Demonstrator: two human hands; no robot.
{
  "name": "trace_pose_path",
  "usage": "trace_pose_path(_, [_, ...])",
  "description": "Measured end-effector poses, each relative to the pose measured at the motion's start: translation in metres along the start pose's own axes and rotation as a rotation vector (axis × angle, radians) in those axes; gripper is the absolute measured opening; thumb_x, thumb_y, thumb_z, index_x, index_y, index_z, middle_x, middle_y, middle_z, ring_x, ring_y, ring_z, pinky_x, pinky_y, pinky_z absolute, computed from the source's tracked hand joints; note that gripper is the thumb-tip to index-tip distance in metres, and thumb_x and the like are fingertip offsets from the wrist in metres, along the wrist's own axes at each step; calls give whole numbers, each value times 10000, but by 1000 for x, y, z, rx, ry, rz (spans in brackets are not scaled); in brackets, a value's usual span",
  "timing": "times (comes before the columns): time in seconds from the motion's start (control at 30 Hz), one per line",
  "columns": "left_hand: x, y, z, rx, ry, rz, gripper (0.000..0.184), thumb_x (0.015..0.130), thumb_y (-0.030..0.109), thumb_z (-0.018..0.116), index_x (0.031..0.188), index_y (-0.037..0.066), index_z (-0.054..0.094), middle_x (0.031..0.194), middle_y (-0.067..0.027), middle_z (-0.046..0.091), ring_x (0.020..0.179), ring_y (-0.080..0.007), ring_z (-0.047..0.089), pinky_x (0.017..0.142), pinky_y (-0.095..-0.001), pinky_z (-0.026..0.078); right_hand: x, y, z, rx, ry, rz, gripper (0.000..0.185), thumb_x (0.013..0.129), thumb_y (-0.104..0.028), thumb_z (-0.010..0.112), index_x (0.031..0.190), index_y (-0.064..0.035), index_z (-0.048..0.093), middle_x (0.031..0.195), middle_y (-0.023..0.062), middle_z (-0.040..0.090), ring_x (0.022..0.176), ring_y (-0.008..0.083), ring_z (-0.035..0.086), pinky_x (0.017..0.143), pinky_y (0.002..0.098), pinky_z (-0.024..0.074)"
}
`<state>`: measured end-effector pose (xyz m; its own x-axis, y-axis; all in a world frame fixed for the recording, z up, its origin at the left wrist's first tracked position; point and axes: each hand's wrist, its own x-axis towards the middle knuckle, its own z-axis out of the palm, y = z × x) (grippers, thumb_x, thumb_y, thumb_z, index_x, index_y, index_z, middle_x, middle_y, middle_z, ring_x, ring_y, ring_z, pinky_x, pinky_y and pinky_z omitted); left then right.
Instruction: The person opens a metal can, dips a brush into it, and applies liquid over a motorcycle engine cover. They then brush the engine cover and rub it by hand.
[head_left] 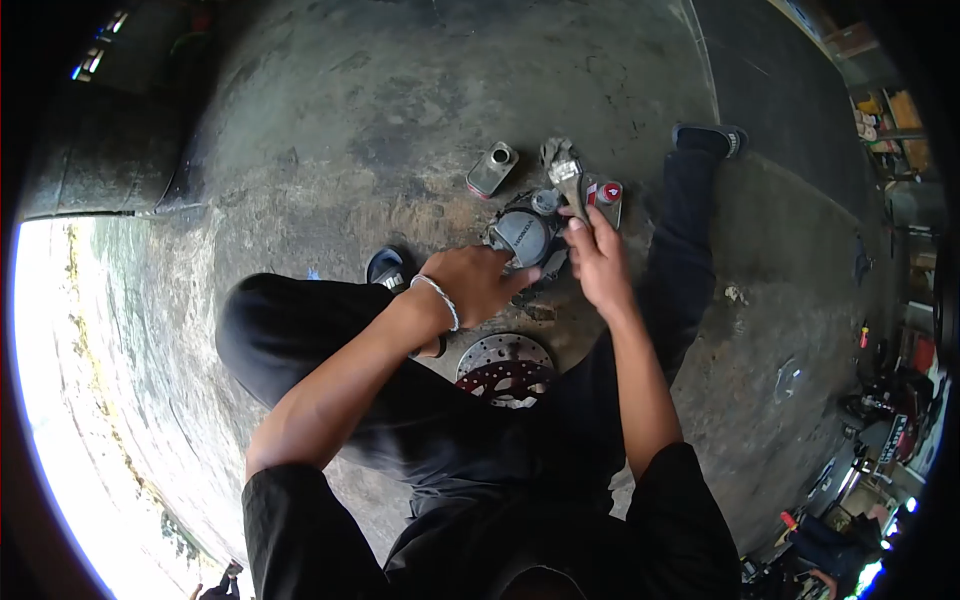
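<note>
A round grey engine cover (522, 237) marked HONDA stands on the floor between my legs. My left hand (472, 283), with a braided bracelet on the wrist, grips its near left edge; some fingertips are hidden behind it. In my right hand (598, 258) is a paintbrush (567, 174), its handle in my closed fingers and its grey bristles pointing away from me. The brush is over the far right side of the cover. Close by are a small clear container (545, 202) and a can with a red cap (609, 194).
An uncapped metal can (493, 170) stands beyond the cover. A drilled brake disc (505, 358) lies nearer my body. My sandalled feet flank the parts on the stained floor (330, 130). Shelves (900, 135) and a motorcycle (885, 415) line the right side.
</note>
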<state>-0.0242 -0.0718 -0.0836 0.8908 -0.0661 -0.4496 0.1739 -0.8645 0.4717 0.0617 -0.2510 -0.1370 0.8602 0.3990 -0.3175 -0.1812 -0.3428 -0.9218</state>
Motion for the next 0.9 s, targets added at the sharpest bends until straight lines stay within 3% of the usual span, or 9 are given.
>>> trace_pose_path(0.03, [-3,-2,4,274,-70,57,461,879,454,480,967,33,644,804,-132,650,745,-291,625,708,-389,470,7,20,1,-5,-8,0,241,935,-208,454,1108,-60,533,724,55,521,506,162,462,496,315,448])
trace_pose_path(0.07, [-6,-3,8,553,-139,120,461,853,476,494,913,50,660,806,-131,659,774,-310,630,717,-408,467,16,44,2,-274,-19,-35,247,930,-207,452,1107,-59,539,743,73,542,522,196,491,503,340,453])
trace_pose_path(0.1, [-11,-3,12,548,-139,122,461,853,476,494,913,50,660,806,-131,659,774,-310,630,717,-408,467,22,66,5,-545,-29,-63,252,925,-207,451,1106,-59,545,762,91,562,539,231,520,510,365,459])
trace_pose_path(0.17, [-25,-1,23,478,-535,206,378,851,397,516,945,46,619,844,-121,650,769,-302,620,698,-385,475,28,104,6,-1093,-62,-111,264,915,-206,448,1104,-58,558,801,126,604,572,300,579,523,416,470])
trace_pose_path(0.23, [-31,8,30,400,-681,345,361,844,402,518,921,69,635,821,-113,648,773,-294,623,730,-368,468,40,112,27,-1152,-1,-87,262,899,-186,438,1067,-43,579,865,176,641,693,389,615,577,476,476])
trace_pose_path(0.27, [-36,8,37,390,-682,348,361,844,402,518,921,69,635,821,-113,648,773,-294,623,730,-368,468,50,110,36,-1158,-8,-83,262,899,-186,438,1067,-43,579,865,176,641,693,389,615,577,476,476])
trace_pose_path(0.33, [-41,6,47,350,-394,456,326,839,386,528,890,85,639,813,-116,643,753,-293,620,716,-366,462,69,106,49,-1229,-43,-123,241,880,-147,442,1013,-2,581,781,176,645,663,363,625,567,454,491])
trace_pose_path(0.5, [-40,5,20,487,-347,283,319,834,374,534,874,73,631,815,-119,642,732,-285,615,693,-359,452,44,79,57,-1347,-275,-53,230,847,-108,455,984,41,565,748,186,644,643,360,632,558,443,502])
trace_pose_path(0.9, [-47,8,26,329,-296,364,317,845,349,534,839,46,629,757,-111,630,681,-276,600,673,-357,440,23,98,62,-1293,-81,54,255,821,-94,486,1015,56,557,740,190,641,605,350,633,530,439,502])
